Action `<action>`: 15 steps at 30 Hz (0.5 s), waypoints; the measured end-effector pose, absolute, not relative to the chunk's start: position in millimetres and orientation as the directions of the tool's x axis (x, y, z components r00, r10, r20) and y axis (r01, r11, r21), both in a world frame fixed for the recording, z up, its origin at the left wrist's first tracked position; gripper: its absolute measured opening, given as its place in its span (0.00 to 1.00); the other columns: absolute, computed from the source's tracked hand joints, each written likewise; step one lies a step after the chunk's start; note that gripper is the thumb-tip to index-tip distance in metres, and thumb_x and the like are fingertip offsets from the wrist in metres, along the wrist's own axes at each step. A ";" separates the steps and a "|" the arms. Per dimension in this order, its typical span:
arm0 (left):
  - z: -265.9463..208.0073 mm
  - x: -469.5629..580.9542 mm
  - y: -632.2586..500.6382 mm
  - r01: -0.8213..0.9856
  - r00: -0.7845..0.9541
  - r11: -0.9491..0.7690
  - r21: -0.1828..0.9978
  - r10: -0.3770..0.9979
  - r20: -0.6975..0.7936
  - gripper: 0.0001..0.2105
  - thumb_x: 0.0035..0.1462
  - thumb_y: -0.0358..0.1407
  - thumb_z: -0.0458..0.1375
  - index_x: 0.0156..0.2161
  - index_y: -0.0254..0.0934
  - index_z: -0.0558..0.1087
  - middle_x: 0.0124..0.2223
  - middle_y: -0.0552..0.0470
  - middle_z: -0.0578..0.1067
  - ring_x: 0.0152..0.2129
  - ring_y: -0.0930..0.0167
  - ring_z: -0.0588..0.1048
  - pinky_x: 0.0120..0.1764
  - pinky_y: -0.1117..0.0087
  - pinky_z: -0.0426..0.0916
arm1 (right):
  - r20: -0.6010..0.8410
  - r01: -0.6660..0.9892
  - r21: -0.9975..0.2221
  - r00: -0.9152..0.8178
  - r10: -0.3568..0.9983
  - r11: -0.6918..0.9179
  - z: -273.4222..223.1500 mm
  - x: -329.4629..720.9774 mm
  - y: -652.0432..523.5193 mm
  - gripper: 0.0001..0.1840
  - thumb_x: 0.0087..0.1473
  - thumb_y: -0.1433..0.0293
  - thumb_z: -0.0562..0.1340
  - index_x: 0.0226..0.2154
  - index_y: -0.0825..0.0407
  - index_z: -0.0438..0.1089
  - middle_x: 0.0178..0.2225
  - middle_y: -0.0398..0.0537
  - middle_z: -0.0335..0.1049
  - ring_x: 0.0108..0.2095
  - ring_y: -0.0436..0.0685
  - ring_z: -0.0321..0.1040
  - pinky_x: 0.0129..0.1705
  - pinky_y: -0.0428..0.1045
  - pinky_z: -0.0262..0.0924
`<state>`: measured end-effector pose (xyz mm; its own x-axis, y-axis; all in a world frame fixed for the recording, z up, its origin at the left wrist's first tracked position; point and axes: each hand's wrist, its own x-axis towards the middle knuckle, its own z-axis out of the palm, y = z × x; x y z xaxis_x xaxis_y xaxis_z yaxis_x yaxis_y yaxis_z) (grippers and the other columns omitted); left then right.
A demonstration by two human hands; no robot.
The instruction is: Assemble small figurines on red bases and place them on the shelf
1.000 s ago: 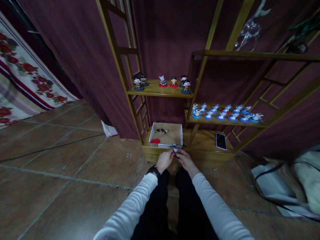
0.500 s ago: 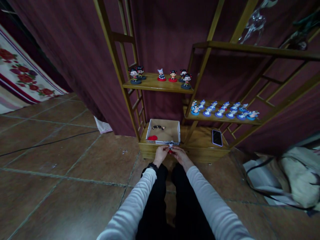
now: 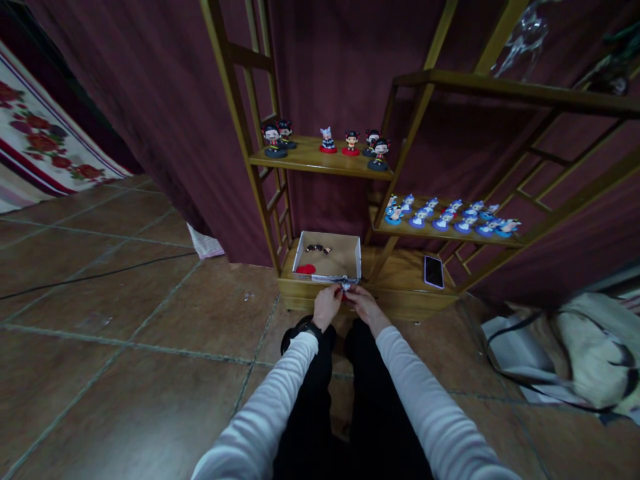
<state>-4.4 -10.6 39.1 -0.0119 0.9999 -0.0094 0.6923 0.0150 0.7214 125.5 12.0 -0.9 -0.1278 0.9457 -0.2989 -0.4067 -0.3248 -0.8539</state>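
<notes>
Between my two hands is a small figurine (image 3: 345, 287) with a pale head and a red base, mostly covered by my fingers. My left hand (image 3: 327, 305) closes on it from the left, a dark band at the wrist. From the right, my right hand (image 3: 365, 304) pinches the same figurine. Just beyond my hands stands an open shallow cardboard box (image 3: 340, 250) on the lowest shelf. Inside it lie a red piece (image 3: 306, 269) and some small dark and gold parts (image 3: 319, 249).
The upper left shelf (image 3: 310, 159) bears several figurines, two on red bases (image 3: 351, 151). Blue and white figurines (image 3: 443, 221) fill the right shelf. A phone (image 3: 433, 272) lies on the bottom shelf. A pale bag (image 3: 595, 347) sits at the right; a cable (image 3: 100, 275) crosses the floor.
My view has shifted slightly. Both hands stay together at the box's front edge, and the figurine between them is more covered by my fingers than before.
</notes>
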 end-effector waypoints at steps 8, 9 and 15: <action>39.7 -0.3 -18.6 0.886 0.143 -0.155 0.436 0.988 0.062 0.15 0.62 0.35 0.44 0.49 0.37 0.67 0.42 0.39 0.73 0.39 0.63 0.73 0.40 0.66 0.63 | -0.279 -0.361 -0.881 -0.129 0.952 -0.307 1.2 127.5 10.3 0.21 0.28 0.71 0.71 0.31 0.50 0.70 0.30 0.40 0.73 0.33 0.54 0.69 0.38 0.51 0.64; 39.5 -0.1 -18.9 0.895 0.167 -0.181 0.407 0.984 0.069 0.15 0.62 0.34 0.44 0.49 0.36 0.67 0.42 0.39 0.73 0.39 0.63 0.73 0.41 0.66 0.62 | -0.278 -0.358 -0.882 -0.126 0.952 -0.306 1.2 128.4 10.3 0.21 0.27 0.71 0.71 0.31 0.50 0.70 0.29 0.40 0.73 0.32 0.53 0.69 0.37 0.50 0.64; 36.2 0.7 -22.1 0.924 0.283 -0.314 0.218 0.945 0.163 0.15 0.61 0.29 0.43 0.51 0.36 0.66 0.43 0.41 0.72 0.40 0.64 0.71 0.43 0.65 0.62 | -0.251 -0.363 -0.887 -0.144 0.957 -0.287 -4.2 135.5 13.4 0.20 0.27 0.73 0.69 0.30 0.49 0.70 0.31 0.39 0.73 0.32 0.52 0.68 0.36 0.48 0.64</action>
<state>0.7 -22.1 36.2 0.2828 0.9452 0.1628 0.9241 -0.3140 0.2177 135.5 13.4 -4.2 -0.1441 0.9572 -0.2508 -0.3625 -0.2869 -0.8867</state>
